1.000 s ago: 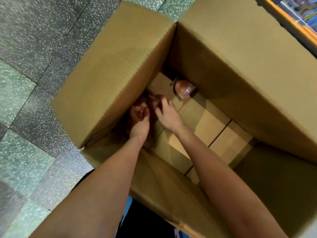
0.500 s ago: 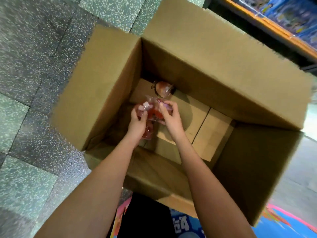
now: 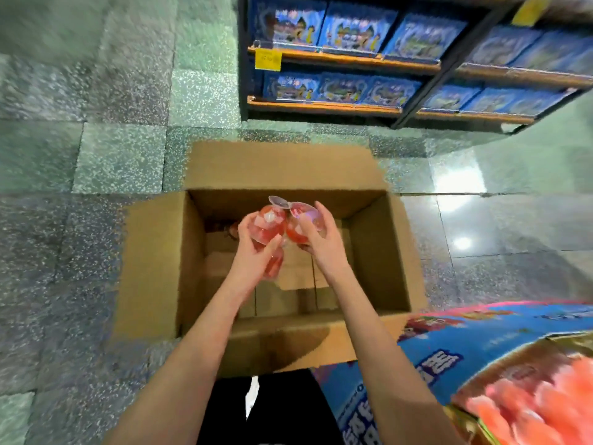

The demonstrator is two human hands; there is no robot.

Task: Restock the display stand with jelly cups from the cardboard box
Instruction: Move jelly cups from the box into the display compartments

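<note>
The open cardboard box [image 3: 154,268] stands on the floor in front of me. Above its opening my left hand [image 3: 253,255] grips red jelly cups [image 3: 268,224], one more showing under the palm. My right hand [image 3: 321,240] holds another red jelly cup [image 3: 300,226] with a clear lid, pressed against the left ones. One more cup [image 3: 229,229] lies at the box's far left, mostly hidden. The display stand [image 3: 481,345], blue with printed lettering, is at the lower right and holds several pink-red cups [image 3: 539,403].
A shelf unit [image 3: 346,59] with orange edges and blue boxes stands beyond the box. Smaller cardboard cartons [image 3: 288,274] line the box's bottom. Speckled green floor tiles [image 3: 96,155] surround the box. My dark trousers [image 3: 282,409] show below.
Both hands have lifted the jelly cups from deep in the box up over its opening. My head has raised, bringing the shelves and display stand into view.
</note>
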